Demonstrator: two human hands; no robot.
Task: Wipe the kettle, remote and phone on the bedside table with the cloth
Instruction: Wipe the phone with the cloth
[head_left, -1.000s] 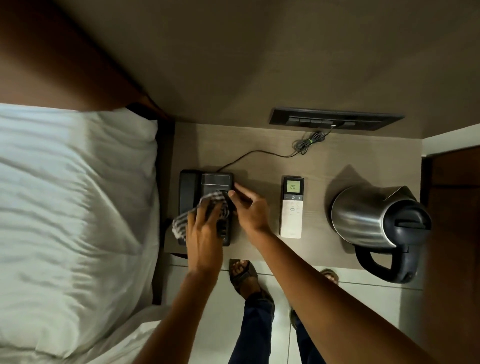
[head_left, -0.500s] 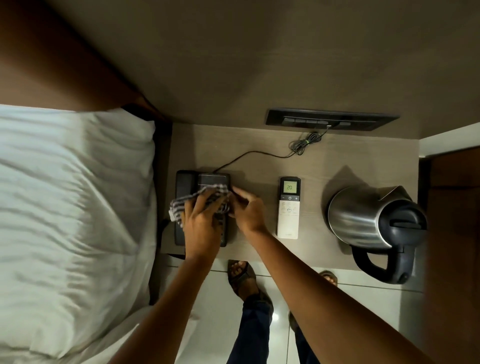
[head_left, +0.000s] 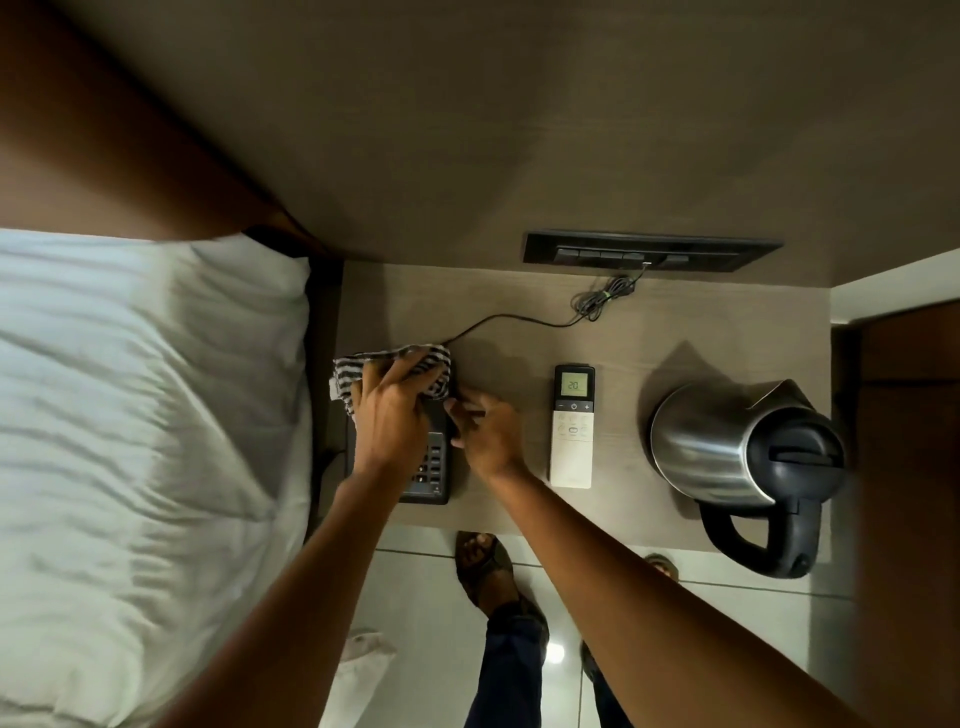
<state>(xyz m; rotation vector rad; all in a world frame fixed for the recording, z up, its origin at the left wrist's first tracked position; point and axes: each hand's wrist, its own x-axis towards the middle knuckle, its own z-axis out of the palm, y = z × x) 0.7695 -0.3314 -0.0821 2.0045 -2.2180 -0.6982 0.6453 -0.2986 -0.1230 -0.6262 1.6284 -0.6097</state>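
A black desk phone (head_left: 430, 470) lies at the left side of the bedside table (head_left: 509, 301). My left hand (head_left: 389, 415) presses a striped cloth (head_left: 395, 366) onto the phone's far end, hiding its display and handset. My right hand (head_left: 485, 428) rests against the phone's right edge, fingers curled on it. The keypad shows below my left hand. A white remote (head_left: 572, 441) with a lit screen lies in the middle of the table, untouched. The steel kettle (head_left: 727, 447) with a black lid and handle stands at the right.
A bed with a white pillow (head_left: 145, 415) borders the table on the left. A black switch panel (head_left: 649, 252) sits on the wall behind, with the phone cord (head_left: 519, 317) running to it. My sandalled feet (head_left: 483, 561) stand on the tiled floor below the table edge.
My left hand has slid the cloth away from me along the phone, from the keypad to its far end. The keypad is now uncovered. My right hand stays at the phone's right side.
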